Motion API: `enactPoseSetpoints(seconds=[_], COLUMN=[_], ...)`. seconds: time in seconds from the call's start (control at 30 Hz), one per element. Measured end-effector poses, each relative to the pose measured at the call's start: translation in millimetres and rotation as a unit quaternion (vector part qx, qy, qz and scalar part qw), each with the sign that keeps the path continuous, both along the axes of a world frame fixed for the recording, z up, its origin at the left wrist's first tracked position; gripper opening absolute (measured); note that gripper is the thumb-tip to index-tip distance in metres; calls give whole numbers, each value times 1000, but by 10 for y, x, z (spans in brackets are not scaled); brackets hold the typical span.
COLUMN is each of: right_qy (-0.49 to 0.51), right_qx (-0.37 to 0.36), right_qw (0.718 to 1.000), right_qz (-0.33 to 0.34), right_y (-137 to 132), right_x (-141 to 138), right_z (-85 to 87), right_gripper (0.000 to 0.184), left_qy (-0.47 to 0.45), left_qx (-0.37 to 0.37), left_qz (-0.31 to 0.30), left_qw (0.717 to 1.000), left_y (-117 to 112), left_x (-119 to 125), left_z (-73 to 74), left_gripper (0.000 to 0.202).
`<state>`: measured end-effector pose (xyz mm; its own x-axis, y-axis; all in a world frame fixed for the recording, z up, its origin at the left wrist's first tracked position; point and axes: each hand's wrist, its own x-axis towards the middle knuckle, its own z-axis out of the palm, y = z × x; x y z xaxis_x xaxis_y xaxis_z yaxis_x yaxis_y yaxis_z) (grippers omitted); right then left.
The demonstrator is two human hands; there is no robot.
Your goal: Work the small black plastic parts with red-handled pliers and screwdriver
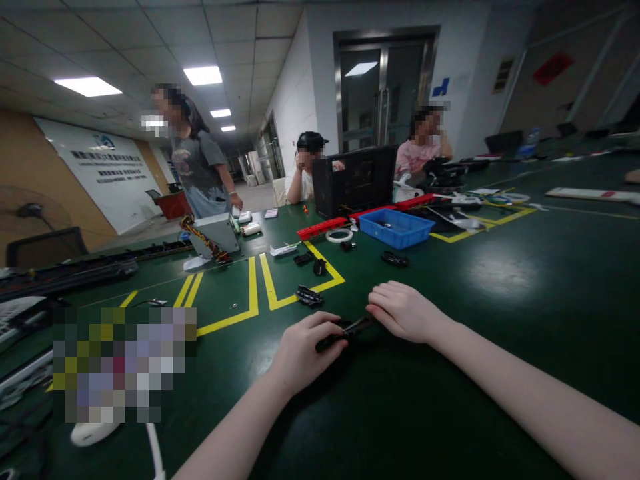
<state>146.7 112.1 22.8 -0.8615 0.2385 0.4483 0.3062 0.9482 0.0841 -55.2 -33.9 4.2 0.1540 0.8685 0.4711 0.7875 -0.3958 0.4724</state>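
Observation:
My left hand [305, 347] is closed, with thumb and fingers pinching a small black bundle [326, 341] just above the green table [500, 347]. A thin dark piece [356, 327] with a pale glint stretches from the bundle towards my right hand [407, 312]. The fingers of that right hand are curled in; the far end of the dark piece meets them, and its exact kind is too dim to make out. Just beyond my left hand lies a black cable bundle [309, 296]. Another black bundle [395, 259] rests farther off, beyond my right hand.
A blue bin [397, 229] stands beyond my hands, near a red strip [323, 228], a white ring [339, 235] and a black computer case [355, 181]. At left are a metal power supply [217, 235] and a blurred-out item [125, 363]. Several people are across the table.

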Motion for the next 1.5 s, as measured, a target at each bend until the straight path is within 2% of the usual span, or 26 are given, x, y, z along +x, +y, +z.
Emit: enactPoseSetpoints(seconds=[0.57, 0.83, 1.0, 1.27, 1.5], right_qy=[-45, -58, -80, -81, -58], right_qx=[-52, -58, -71, -45, -48], right_qw=[997, 996, 994, 995, 996], right_qz=[-24, -27, -27, -29, -55], right_y=[-76, -32, -66, -62, 58], right_x=[-36, 11, 20, 46, 108], right_z=[-13, 53, 36, 59, 10], right_gripper=[36, 36, 37, 36, 39], left_qy=[9, 26, 32, 52, 25], left_qx=[-11, -20, -22, -7, -40], left_qz=[-5, -3, 1, 3, -13], left_qw=[1000, 999, 999, 999, 999], left_y=[33, 4, 10, 39, 35], left_x=[-6, 29, 40, 44, 77], left_z=[-37, 30, -2, -27, -34], left_gripper=[11, 14, 11, 10, 11])
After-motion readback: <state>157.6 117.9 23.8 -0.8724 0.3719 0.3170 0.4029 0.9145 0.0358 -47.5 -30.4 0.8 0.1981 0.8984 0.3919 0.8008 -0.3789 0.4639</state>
